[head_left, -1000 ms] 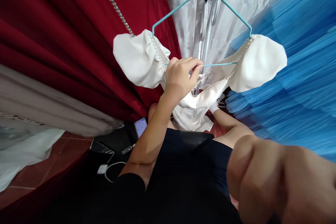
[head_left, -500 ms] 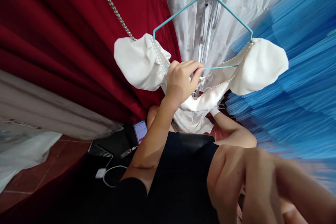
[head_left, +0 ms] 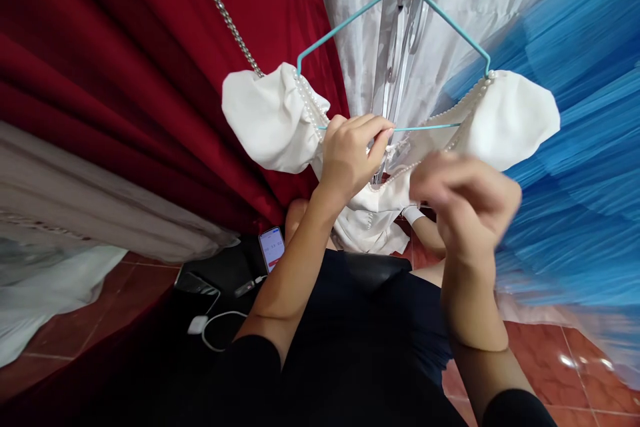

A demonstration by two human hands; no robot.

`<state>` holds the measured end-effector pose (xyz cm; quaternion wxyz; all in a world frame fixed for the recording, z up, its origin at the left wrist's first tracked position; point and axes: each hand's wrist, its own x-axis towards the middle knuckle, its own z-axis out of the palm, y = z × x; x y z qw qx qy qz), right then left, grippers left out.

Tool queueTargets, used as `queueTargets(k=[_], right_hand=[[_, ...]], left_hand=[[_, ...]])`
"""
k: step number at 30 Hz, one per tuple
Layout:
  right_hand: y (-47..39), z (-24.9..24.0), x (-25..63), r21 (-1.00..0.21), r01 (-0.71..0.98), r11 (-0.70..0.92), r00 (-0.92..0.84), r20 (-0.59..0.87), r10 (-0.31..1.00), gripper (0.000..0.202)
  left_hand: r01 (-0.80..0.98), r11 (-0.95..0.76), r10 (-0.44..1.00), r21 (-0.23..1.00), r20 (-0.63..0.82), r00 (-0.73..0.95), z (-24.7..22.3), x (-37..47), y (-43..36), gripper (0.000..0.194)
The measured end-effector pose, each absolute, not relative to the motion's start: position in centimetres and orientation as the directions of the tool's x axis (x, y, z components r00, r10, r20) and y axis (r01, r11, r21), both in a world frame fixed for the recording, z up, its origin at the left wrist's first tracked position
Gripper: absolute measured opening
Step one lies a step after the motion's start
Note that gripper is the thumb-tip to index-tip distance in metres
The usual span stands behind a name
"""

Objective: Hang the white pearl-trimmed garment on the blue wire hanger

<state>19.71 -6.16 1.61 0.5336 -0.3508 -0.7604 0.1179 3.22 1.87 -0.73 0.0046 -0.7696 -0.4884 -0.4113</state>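
Note:
A white garment [head_left: 383,199] with puffed sleeves and pearl-like beads along its edges hangs on a thin light-blue hanger [head_left: 350,17]. My left hand [head_left: 353,147] is closed round the hanger's lower bar at the neckline. In front of the garment's right side is my right hand [head_left: 467,197], partly blurred. Its fingers are curled in and pressed together, and whatever may be between them is too small or smeared to see. Part of the right puffed sleeve [head_left: 517,117] shows behind that hand.
A red curtain [head_left: 150,80] hangs at left, white drapery [head_left: 350,27] behind the hanger, and blue tulle [head_left: 570,147] at right. A lit phone [head_left: 271,248] and a white cable [head_left: 207,337] lie on a black surface beside my left arm. Red tiles [head_left: 545,363] show lower right.
My right hand has risen from the lower right corner to the garment's right side. The left hand keeps its hold on the hanger bar.

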Motion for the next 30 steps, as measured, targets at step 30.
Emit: queueTargets(k=[30], right_hand=[[4.9,-2.3,17.4,-0.339,0.811,0.477,-0.127,0.693,0.709,0.064]], left_hand=[[0.759,-0.545,0.193,0.356,0.934,-0.299,2.2,-10.8,5.4,0.037]])
